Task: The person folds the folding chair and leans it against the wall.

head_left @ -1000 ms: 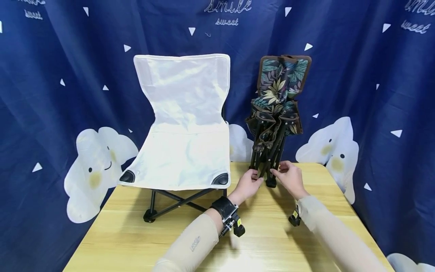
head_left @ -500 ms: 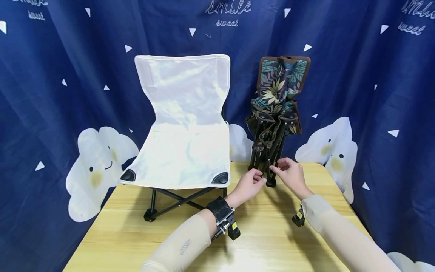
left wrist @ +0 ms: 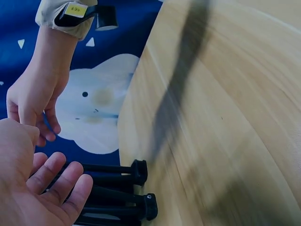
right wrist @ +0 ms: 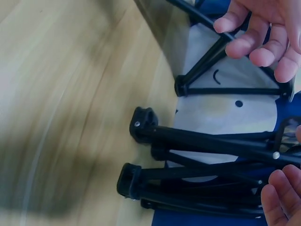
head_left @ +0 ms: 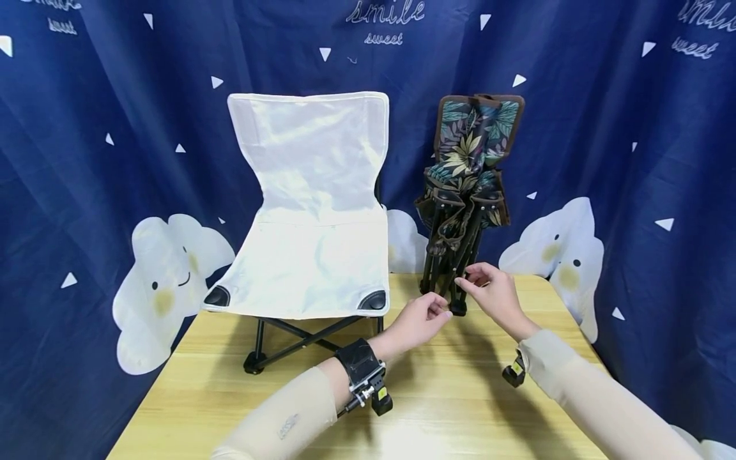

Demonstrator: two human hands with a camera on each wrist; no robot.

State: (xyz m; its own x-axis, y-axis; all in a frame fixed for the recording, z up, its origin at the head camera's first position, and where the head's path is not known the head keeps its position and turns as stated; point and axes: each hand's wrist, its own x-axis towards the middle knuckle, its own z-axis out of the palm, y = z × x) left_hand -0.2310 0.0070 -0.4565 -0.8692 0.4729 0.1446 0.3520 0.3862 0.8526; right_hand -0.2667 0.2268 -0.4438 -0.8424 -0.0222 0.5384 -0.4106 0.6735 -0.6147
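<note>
Folded leaf-print camp chair (head_left: 468,191) stands upright right of frame centre on the tabletop (head_left: 460,409), long axis vertical; right hand (head_left: 494,294) nearer, fingers loosely curled at its legs, grip unclear, left hand (head_left: 420,319) just lower-left, relaxed, holding nothing.

folded leafy chair (head_left: 468,191), hands beside legs

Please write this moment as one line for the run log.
left hand: open, beside folded chair legs | right hand: open, fingertips at folded leaf-print chair legs | white chair: unfolded on table
</note>
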